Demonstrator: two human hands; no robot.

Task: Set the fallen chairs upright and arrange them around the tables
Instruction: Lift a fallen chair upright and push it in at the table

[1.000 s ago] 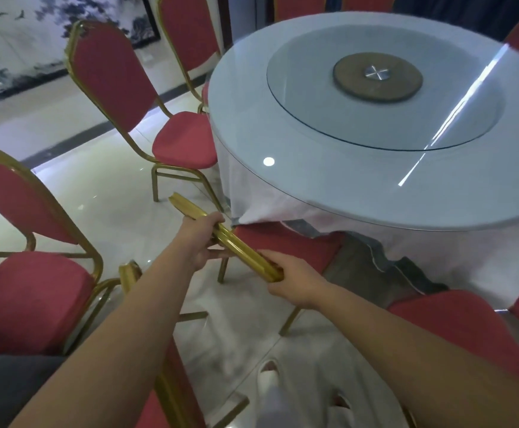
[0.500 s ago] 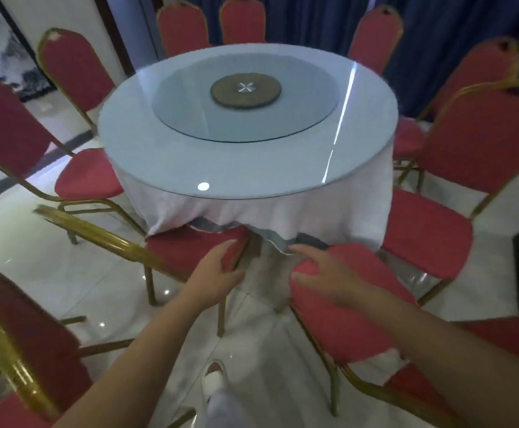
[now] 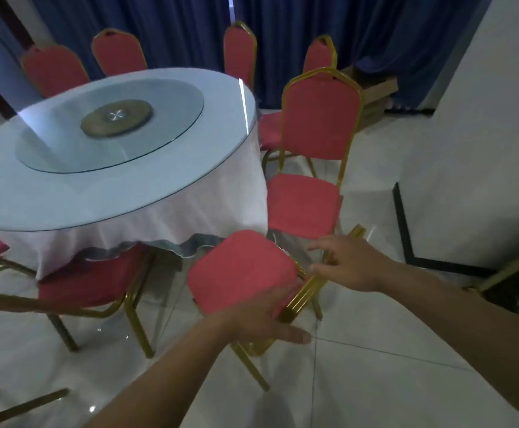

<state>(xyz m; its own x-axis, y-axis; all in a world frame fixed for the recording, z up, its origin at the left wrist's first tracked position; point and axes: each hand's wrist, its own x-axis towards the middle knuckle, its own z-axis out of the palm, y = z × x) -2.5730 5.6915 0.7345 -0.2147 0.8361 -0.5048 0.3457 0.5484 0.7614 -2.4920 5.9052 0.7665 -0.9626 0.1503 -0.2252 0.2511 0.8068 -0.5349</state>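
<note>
**A:** Where is the chair we are working on?

**B:** The nearest chair (image 3: 239, 270) stands at our 12 o'clock, upright on its legs. Its red seat faces the round surface (image 3: 66, 199) at 10 o'clock. The seat's front edge sits just at the hem of the tablecloth (image 3: 147, 220).

**A:** And our hands?

**B:** Both are at its back. We look almost straight down on the gold top rail (image 3: 297, 302), so it reads as a slanted bar. Our left hand (image 3: 261, 319) is at the rail's near end, at 6 o'clock of the seat. Its fingers (image 3: 270, 304) lie fairly straight against the red padding, with the thumb out below the rail: wide, bracketing rather than clamping. Our right hand (image 3: 349, 264) is over the rail's far stretch, at 3 o'clock of the seat. Its fingers are spread wide and hold nothing. Blur hides whether the tips touch metal.

**A:** Why there?

**B:** We judge the back to be the natural handle. Two hands set apart on it let us steer the chair and square it to the surface.

**A:** What limits us?

**B:** The neighbouring chair (image 3: 318, 125) at 1 o'clock stands close. Another chair (image 3: 88, 282) at 9 o'clock has its seat partly under the cloth. We would aim for the gap between them, easing the legs over the glossy floor (image 3: 375, 381).
</note>
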